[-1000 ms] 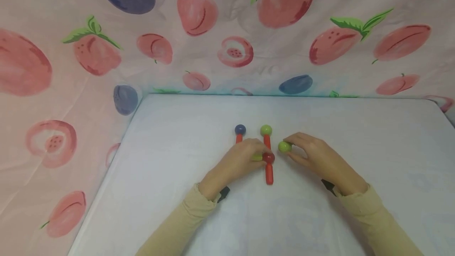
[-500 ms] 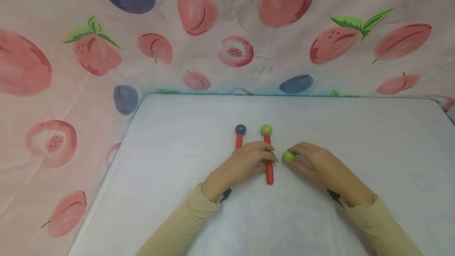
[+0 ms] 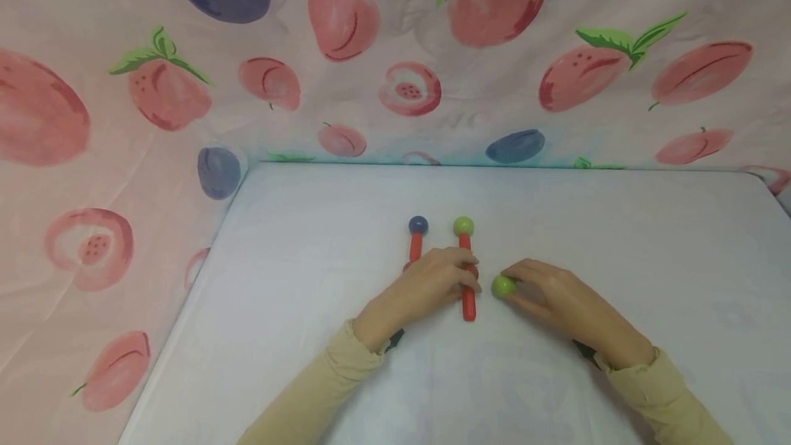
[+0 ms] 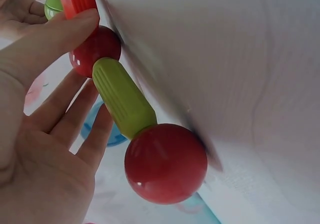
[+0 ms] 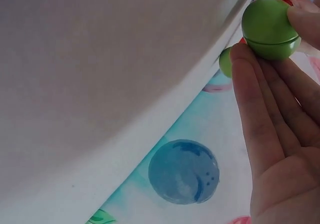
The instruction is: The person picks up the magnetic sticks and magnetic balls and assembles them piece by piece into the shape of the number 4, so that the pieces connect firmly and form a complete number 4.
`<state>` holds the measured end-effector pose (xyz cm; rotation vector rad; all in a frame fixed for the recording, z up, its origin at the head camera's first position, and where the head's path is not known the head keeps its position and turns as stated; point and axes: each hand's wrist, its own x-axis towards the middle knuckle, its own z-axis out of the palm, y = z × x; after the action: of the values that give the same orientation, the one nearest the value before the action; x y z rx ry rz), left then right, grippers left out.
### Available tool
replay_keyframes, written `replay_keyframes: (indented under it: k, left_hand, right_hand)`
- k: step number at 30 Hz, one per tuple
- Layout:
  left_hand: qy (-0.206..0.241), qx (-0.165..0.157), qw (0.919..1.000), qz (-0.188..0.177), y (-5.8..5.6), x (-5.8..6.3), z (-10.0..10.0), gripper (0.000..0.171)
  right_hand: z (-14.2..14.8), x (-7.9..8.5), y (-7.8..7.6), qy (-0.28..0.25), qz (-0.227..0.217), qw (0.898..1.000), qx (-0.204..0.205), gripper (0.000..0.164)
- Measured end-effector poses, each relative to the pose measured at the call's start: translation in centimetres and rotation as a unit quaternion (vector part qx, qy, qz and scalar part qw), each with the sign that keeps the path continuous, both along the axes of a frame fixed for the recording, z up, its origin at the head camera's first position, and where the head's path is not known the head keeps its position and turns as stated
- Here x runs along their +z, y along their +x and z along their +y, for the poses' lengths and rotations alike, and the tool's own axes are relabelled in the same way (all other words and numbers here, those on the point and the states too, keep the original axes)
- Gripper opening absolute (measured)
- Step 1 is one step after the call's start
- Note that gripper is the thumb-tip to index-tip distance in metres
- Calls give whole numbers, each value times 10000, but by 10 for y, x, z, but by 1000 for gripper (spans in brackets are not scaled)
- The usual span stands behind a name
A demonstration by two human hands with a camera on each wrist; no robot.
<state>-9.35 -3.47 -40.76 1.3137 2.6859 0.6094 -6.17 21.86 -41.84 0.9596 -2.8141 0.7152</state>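
A construction of toy balls and rods lies on the white table. A blue ball (image 3: 418, 225) and a green ball (image 3: 463, 226) top its two red rods at the far end. My left hand (image 3: 420, 287) reaches over the middle and grips the right-hand red ball (image 4: 97, 51) between thumb and fingers. From that ball a yellow-green rod (image 4: 124, 98) leads to another red ball (image 4: 166, 163), mostly hidden by the hand in the head view. Below the gripped ball a lower red rod (image 3: 469, 304) points towards me. My right hand (image 3: 559, 301) pinches a loose green ball (image 5: 270, 28), apart from the construction.
The white tabletop (image 3: 296, 239) spreads around the construction. A fruit-print cloth (image 3: 395, 33) hangs behind the far table edge and along the left side.
My right hand has drawn the loose green ball towards me and slightly right. Left fingers have shifted to cover more of the red ball. The construction has stayed in place.
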Motion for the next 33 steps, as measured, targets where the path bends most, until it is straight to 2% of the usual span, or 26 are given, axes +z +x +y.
replay_keyframes:
  k: [12, 19, 33]
  left_hand:
    - [-224, 96, 9996, 165, 3, -5, 4, 25]
    - [-185, 142, 9996, 186, 4, -4, 5, 23]
    - [-103, 130, 9997, 183, 5, -4, 4, 21]
  right_hand:
    - [-4, 1, 5, 105, -338, 9993, 105, 28]
    - [-6, 1, 5, -45, -418, 9988, 269, 24]
    - [-7, 2, 8, -179, -896, 9940, 604, 22]
